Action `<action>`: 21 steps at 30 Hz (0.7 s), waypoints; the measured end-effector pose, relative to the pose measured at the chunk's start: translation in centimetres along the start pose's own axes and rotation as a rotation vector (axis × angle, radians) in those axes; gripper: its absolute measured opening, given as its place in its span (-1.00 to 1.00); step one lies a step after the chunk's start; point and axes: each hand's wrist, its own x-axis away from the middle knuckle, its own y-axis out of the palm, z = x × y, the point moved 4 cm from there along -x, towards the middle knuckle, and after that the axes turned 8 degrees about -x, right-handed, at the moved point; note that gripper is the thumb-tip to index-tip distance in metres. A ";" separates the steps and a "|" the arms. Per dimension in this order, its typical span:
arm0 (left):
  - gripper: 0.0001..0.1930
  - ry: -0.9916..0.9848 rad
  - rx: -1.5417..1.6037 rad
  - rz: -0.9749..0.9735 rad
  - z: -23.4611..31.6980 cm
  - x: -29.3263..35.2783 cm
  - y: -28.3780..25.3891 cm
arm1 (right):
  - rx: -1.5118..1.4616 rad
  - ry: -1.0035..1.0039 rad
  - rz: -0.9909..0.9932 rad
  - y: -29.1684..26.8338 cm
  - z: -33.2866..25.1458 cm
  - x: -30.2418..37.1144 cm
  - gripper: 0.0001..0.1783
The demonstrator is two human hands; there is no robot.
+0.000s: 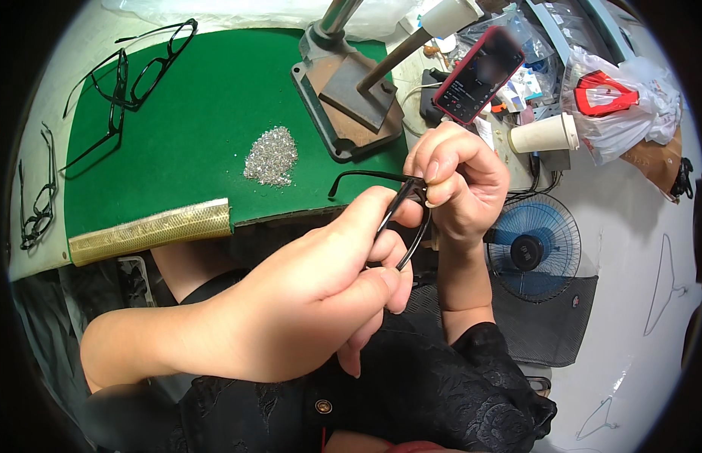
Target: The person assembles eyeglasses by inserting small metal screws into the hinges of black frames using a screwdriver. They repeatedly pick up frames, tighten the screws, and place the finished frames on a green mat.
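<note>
My left hand (pixel 313 283) is closed around the front of a black eyeglass frame (pixel 413 245), thumb and fingers on its rim. One temple arm of the frame points left over the mat's edge. At the hinge corner, my right hand (pixel 466 177) pinches with thumb and forefinger; whether a tiny part sits between the fingertips I cannot make out. Left of the hands, a small heap of tiny shiny metal pieces (pixel 272 157) lies on the green mat (pixel 192 90).
More black eyeglass frames (pixel 132 83) lie at the far left. Behind the hands stands a heavy metal press base (pixel 351 98). To the right are a phone in a red case (pixel 479 74), a white cup (pixel 543 134), a plastic bag (pixel 626 98) and a blue fan (pixel 536 245).
</note>
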 end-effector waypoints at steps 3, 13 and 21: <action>-0.57 -0.005 0.071 0.008 0.3 0.1 -0.1 | -0.074 0.005 0.042 0.2 0.3 -0.1 -0.91; -0.46 0.158 0.083 0.311 2.3 2.0 -1.1 | 0.073 0.170 0.232 -0.5 2.3 0.4 -0.90; -0.41 0.297 -0.059 0.596 3.4 3.6 -2.8 | 0.711 0.213 0.089 -0.4 6.7 4.5 -0.93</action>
